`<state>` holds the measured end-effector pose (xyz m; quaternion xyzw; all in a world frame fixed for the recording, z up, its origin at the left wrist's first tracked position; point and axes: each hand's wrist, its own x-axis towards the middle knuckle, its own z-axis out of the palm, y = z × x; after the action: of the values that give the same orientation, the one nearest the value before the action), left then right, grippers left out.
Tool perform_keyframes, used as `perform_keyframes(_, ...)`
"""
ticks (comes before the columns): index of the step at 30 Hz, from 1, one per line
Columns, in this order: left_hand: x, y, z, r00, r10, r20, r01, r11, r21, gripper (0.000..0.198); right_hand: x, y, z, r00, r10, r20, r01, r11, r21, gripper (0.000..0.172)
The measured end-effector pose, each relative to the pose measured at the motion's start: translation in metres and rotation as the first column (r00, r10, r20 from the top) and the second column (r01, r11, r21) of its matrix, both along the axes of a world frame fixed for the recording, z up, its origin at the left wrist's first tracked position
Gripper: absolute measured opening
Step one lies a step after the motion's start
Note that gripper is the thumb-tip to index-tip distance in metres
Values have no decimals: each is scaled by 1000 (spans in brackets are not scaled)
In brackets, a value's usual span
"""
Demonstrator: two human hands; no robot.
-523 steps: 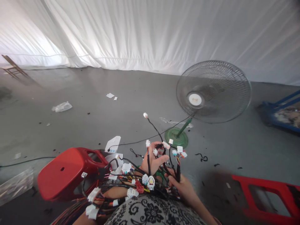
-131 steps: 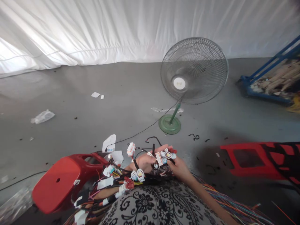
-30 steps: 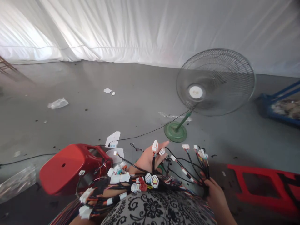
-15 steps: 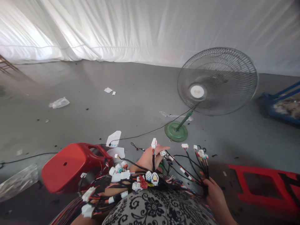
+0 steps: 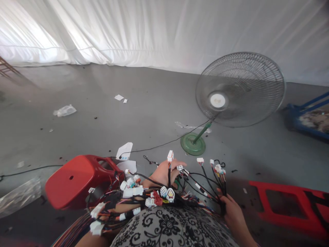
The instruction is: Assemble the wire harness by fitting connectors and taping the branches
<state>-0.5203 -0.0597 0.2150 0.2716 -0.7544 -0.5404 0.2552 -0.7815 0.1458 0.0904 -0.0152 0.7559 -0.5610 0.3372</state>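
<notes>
A wire harness (image 5: 128, 200) with many coloured wires, black-taped branches and white connectors lies across my lap and left forearm. My left hand (image 5: 162, 174) reaches out beneath some branches, its fingers pointing right and partly curled at a small white connector (image 5: 179, 168); its thumb is largely hidden. In front of this hand a taped branch stands up, tipped by another white connector (image 5: 170, 156). My right hand (image 5: 232, 210) is closed around a bundle of black-taped branches, whose white connectors (image 5: 219, 168) fan out above the fingers. A red connector (image 5: 157, 198) rests near my waist.
A red plastic stool (image 5: 72, 178) lies tipped at left, another red stool (image 5: 282, 202) at right. A green-based standing fan (image 5: 193, 144) is ahead, its cord (image 5: 159, 145) crossing the floor. A blue cart (image 5: 305, 120) stands far right. Plastic scraps (image 5: 65, 110) litter the floor.
The small white connector by my left fingers has turned, so its pin openings now face me. The branches in my right hand have shifted slightly left.
</notes>
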Motion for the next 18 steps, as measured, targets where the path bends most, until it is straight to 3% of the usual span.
perform_keyframes(7, -1, 2, -3, 1000, 6, -11, -6, 1000, 4, 33, -1, -2, 0, 984, -25, 176, 22, 1000, 20, 46)
perform_keyframes(9, -1, 2, -7, 998, 61, -22, -60, 997, 44, 33, 0, -6, 4, 975, -24, 221, 26, 1000, -7, 44)
perform_keyframes(11, 0, -1, -13, 977, 206, -56, -196, 970, 147, 45, 0, -16, 13, 969, 0, 248, 12, 999, -49, 41)
perform_keyframes(12, 0, -4, -16, 941, 325, -90, -292, 918, 270, 54, -1, -23, 20, 967, 16, 254, 3, 997, -75, 40)
perform_keyframes(13, 0, -8, -20, 886, 451, -112, -366, 826, 429, 64, -3, -32, 28, 966, 33, 257, -7, 995, -103, 40)
perform_keyframes(15, 0, -16, -26, 763, 642, -81, -397, 563, 725, 71, -5, -55, 50, 963, 72, 260, -29, 986, -166, 40)
perform_keyframes(16, -1, -19, -29, 736, 676, -45, -364, 451, 815, 69, -5, -68, 63, 960, 100, 261, -47, 978, -203, 41)
perform_keyframes(18, -5, -21, -34, 792, 611, -5, -271, 359, 893, 54, 6, -93, 96, 951, 182, 251, -103, 949, -297, 41)
